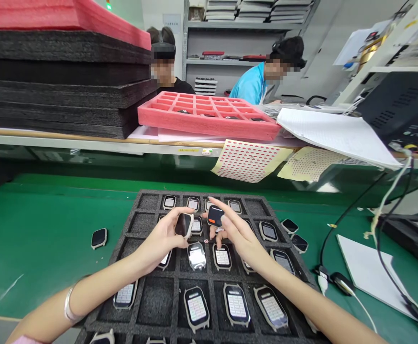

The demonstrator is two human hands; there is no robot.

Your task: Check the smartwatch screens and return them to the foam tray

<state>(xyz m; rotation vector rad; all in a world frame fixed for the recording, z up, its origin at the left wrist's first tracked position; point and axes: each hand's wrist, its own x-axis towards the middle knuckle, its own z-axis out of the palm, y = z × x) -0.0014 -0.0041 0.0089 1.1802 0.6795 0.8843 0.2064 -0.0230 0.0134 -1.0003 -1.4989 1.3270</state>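
Over a black foam tray [155, 292], my left hand [166, 234] grips a watch case without a strap [184, 225], its dark screen tilted up. Close by on the right, my right hand [232, 227] has thumb and fingers around another watch case [214, 216], whose dark screen shows an orange patch. Beneath both hands, the tray's compartments hold several strapless watches. Lit, list-like screens show on many of them, such as the watch [196, 308] in a front compartment. One watch [196, 256] below my hands reflects bright light. My forearms hide some compartments.
A lone watch [99, 238] lies left on the green mat [51, 215]; two more [294, 234] lie right of the tray. Cables [323, 274] and white paper [374, 272] are at right. The shelf above bears a pink foam tray [209, 122] and stacked black foam [61, 91]. Two people sit beyond.
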